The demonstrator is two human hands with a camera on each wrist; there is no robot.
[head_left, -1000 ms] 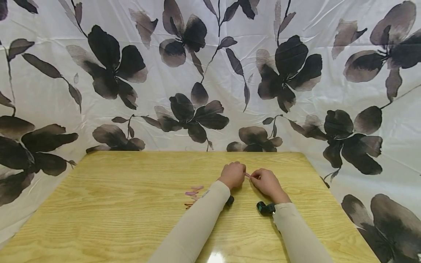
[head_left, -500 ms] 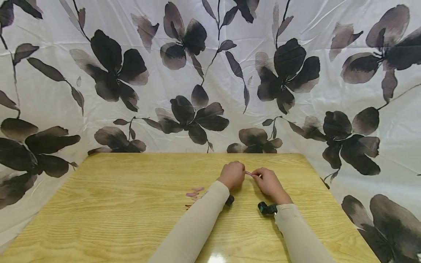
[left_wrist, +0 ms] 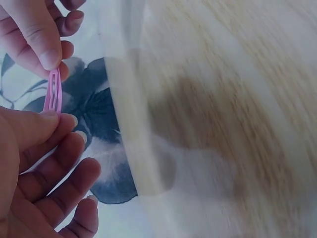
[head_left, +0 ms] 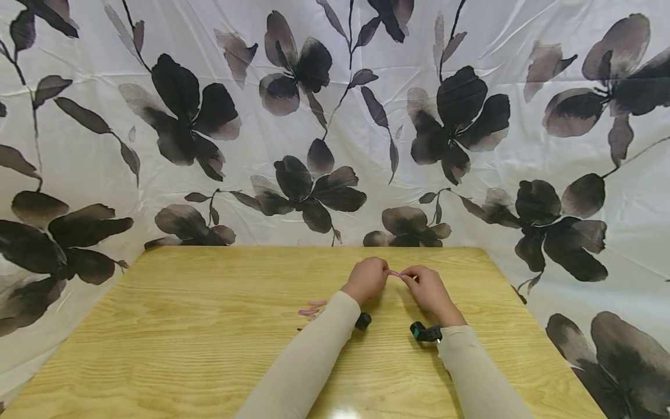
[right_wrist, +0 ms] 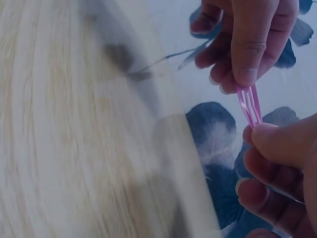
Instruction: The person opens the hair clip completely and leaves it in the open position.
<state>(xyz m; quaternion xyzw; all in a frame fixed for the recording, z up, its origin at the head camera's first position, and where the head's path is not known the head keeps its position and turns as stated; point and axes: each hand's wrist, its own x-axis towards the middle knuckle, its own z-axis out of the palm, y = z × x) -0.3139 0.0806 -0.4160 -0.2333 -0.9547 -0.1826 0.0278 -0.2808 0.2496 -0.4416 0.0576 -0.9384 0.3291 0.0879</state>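
A pink snap hair clip (left_wrist: pixel 53 91) is stretched between my two hands above the far part of the table. My left hand (head_left: pixel 366 278) pinches one end between thumb and forefinger, its other fingers loosely bent in the left wrist view. At the opposite end, the thumb and forefinger of my right hand (head_left: pixel 426 291) pinch the clip. Seen from the right wrist, the clip (right_wrist: pixel 249 106) shows a slotted frame with narrow inner bars; its ends are hidden under the fingertips. Several more hair clips (head_left: pixel 307 312), pink and reddish, lie beside my left forearm, which partly covers them.
The wood-grain table (head_left: pixel 183 337) extends to both sides of my arms. Behind its far edge hangs a white cloth (head_left: pixel 387 192) with dark flowers. Black wrist cameras (head_left: pixel 425 332) sit under both wrists, close above the tabletop.
The head view has tilted up slightly. My left hand has shifted a little left, and its sleeve covers more of the loose clips. Both hands keep their pinch on the hair clip.
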